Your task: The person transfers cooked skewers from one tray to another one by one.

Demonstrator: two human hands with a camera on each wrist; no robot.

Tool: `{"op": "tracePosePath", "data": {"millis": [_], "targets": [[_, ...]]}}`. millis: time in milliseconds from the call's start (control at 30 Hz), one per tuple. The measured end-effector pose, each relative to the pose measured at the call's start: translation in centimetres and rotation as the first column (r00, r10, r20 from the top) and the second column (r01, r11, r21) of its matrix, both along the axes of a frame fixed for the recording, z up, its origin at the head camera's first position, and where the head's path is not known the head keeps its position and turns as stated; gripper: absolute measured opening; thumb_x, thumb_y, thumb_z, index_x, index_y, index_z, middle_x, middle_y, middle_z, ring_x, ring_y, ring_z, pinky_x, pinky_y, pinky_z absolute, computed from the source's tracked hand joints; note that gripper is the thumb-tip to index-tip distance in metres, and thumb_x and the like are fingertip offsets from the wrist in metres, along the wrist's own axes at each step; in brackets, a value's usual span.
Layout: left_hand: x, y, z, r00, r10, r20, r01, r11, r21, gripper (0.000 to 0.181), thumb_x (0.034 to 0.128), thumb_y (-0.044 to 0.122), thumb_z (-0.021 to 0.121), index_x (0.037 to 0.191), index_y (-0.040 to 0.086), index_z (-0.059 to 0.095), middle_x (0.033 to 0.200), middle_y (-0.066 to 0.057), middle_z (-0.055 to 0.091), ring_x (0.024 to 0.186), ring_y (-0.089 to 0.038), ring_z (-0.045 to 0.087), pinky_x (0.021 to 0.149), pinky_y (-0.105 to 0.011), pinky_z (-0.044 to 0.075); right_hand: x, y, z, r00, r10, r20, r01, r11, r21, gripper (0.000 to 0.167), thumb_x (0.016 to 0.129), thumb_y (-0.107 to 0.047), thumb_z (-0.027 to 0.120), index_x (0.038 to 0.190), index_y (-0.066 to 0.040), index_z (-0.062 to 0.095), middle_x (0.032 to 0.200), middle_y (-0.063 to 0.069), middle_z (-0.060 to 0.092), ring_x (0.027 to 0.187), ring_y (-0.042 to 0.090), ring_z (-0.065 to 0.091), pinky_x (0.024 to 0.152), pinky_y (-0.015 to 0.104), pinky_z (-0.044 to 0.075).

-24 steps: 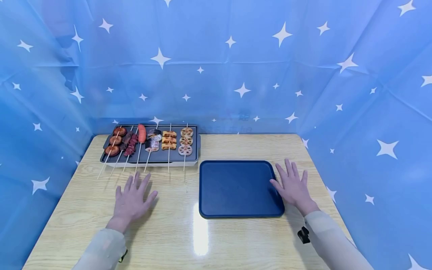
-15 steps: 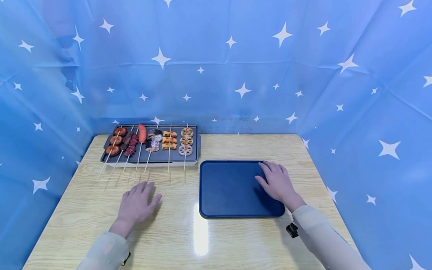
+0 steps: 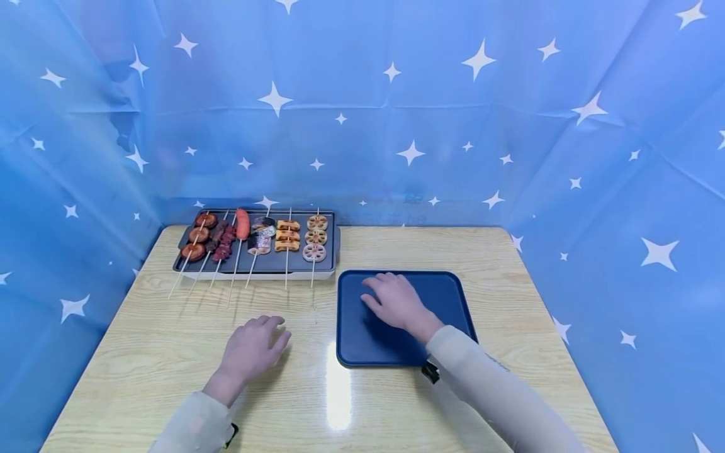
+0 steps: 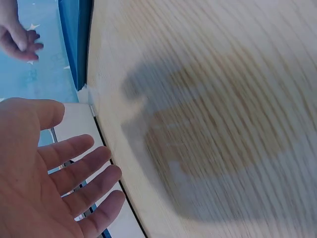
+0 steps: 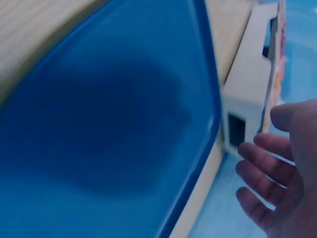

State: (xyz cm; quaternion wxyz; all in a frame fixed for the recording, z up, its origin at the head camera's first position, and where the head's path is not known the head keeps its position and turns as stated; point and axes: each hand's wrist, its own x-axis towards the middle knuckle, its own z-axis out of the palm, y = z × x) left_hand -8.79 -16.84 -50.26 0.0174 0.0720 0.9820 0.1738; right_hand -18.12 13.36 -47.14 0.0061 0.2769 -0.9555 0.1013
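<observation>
My right hand [image 3: 394, 302] hovers above the blue tray [image 3: 453, 314] with loosely bent fingers and nothing in them; its shadow falls on the tray in the right wrist view. Over the table, left of the tray, my left hand [image 3: 252, 349] is held with relaxed fingers, also bare. Beyond it stands a grill [image 3: 272, 263] bearing several skewers: mushrooms [image 3: 199, 234], dark meat pieces [image 3: 215, 234], red meat [image 3: 224, 244], a sausage [image 3: 243, 225], a patterned pale-and-dark food skewer [image 3: 260, 239], yellow-brown folded pieces [image 3: 287, 235] and lotus root slices [image 3: 315, 238].
Skewer sticks jut over the grill's front edge toward me. A wooden table [image 3: 272, 402] carries the grill at back left and the tray right of its middle. Blue star-patterned cloth [image 3: 362, 126] hangs behind and at both sides.
My right hand has moved left from the tray's right edge to over the tray. My left hand has shifted right and slightly toward me, its spread fingers now relaxed. Grill and tray stay put.
</observation>
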Motion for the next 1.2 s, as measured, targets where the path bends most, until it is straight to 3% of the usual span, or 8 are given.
{"op": "tracePosePath", "data": {"millis": [133, 233, 400, 567, 700, 800, 1000, 1200], "targets": [[-0.1, 0.6, -0.2, 1.0, -0.009, -0.005, 0.009, 1.0, 0.023, 0.037, 0.0952, 0.037, 0.059, 0.122, 0.011, 0.065, 0.118, -0.012, 0.068, 0.106, -0.033, 0.065, 0.088, -0.05, 0.052, -0.4, -3.1, 0.0, 0.998, 0.055, 0.017, -0.054, 0.997, -0.054, 0.032, 0.098, -0.033, 0.058, 0.121, -0.012, 0.067, 0.101, 0.002, 0.071, 0.091, 0.02, 0.066, 0.081, 0.039, 0.053], [-0.1, 1.2, -0.3, 1.0, -0.018, -0.005, 0.018, 0.999, 0.032, 0.035, 0.0949, 0.035, 0.06, 0.12, 0.012, 0.066, 0.116, -0.01, 0.069, 0.104, -0.032, 0.065, 0.086, -0.048, 0.053, -0.7, -5.0, -0.2, 0.998, 0.055, 0.04, -0.052, 0.996, -0.066, 0.031, 0.098, -0.031, 0.056, 0.121, -0.012, 0.067, 0.093, -0.001, 0.07, 0.083, 0.017, 0.064, 0.073, 0.035, 0.052], [-0.3, 2.4, -0.5, 1.0, -0.02, -0.012, 0.02, 0.999, 0.044, 0.03, 0.0937, 0.032, 0.062, 0.116, 0.013, 0.067, 0.11, -0.007, 0.07, 0.1, -0.028, 0.066, 0.083, -0.045, 0.055, -1.1, -7.3, -0.4, 0.996, 0.0, 0.087, 0.006, 0.998, -0.067, 0.032, 0.1, -0.033, 0.052, 0.121, -0.014, 0.067, 0.093, -0.002, 0.07, 0.076, 0.012, 0.062, 0.064, 0.029, 0.051], [-0.5, 3.5, -0.9, 0.998, -0.052, -0.037, 0.054, 0.997, 0.057, 0.025, 0.0918, 0.029, 0.065, 0.111, 0.013, 0.069, 0.101, -0.004, 0.071, 0.092, -0.024, 0.067, 0.074, -0.041, 0.056, -1.5, -9.1, -0.4, 0.982, -0.07, 0.174, 0.098, 0.982, -0.16, 0.029, 0.101, -0.032, 0.049, 0.115, -0.017, 0.07, 0.073, -0.005, 0.063, 0.057, 0.009, 0.054, 0.049, 0.025, 0.043], [-0.4, 3.9, -1.1, 0.997, -0.06, -0.042, 0.062, 0.996, 0.061, 0.022, 0.091, 0.028, 0.066, 0.108, 0.014, 0.07, 0.095, -0.002, 0.071, 0.087, -0.021, 0.066, 0.069, -0.038, 0.054, -1.9, -10.2, -0.6, 0.96, -0.102, 0.259, 0.171, 0.951, -0.259, 0.029, 0.102, -0.035, 0.046, 0.102, -0.019, 0.071, 0.06, -0.009, 0.05, 0.049, 0.007, 0.043, 0.044, 0.023, 0.032], [-0.3, 4.1, -1.2, 0.998, -0.055, -0.03, 0.057, 0.996, 0.062, 0.021, 0.0911, 0.028, 0.066, 0.107, 0.015, 0.07, 0.095, -0.001, 0.071, 0.087, -0.02, 0.066, 0.07, -0.038, 0.055, -2.1, -10.7, -0.6, 0.941, -0.093, 0.325, 0.204, 0.923, -0.327, 0.034, 0.102, -0.035, 0.047, 0.091, -0.014, 0.071, 0.057, -0.006, 0.047, 0.046, 0.009, 0.038, 0.044, 0.023, 0.026], [-0.2, 4.2, -1.3, 0.996, -0.069, -0.048, 0.072, 0.995, 0.067, 0.019, 0.0911, 0.026, 0.066, 0.105, 0.014, 0.07, 0.094, 0.0, 0.071, 0.086, -0.02, 0.067, 0.07, -0.037, 0.054, -2.3, -11.4, -0.2, 0.894, -0.084, 0.441, 0.274, 0.879, -0.39, 0.038, 0.1, -0.035, 0.051, 0.089, -0.007, 0.075, 0.073, 0.006, 0.071, 0.049, 0.009, 0.047, 0.047, 0.024, 0.032], [-0.2, 4.0, -1.4, 0.996, -0.072, -0.046, 0.075, 0.995, 0.065, 0.019, 0.0915, 0.026, 0.065, 0.105, 0.014, 0.07, 0.094, 0.0, 0.071, 0.086, -0.02, 0.067, 0.068, -0.037, 0.054, -2.3, -12.4, -0.2, 0.841, -0.112, 0.529, 0.361, 0.844, -0.396, 0.029, 0.097, -0.031, 0.058, 0.096, -0.009, 0.076, 0.087, 0.008, 0.076, 0.061, 0.009, 0.057, 0.053, 0.024, 0.039]]}}
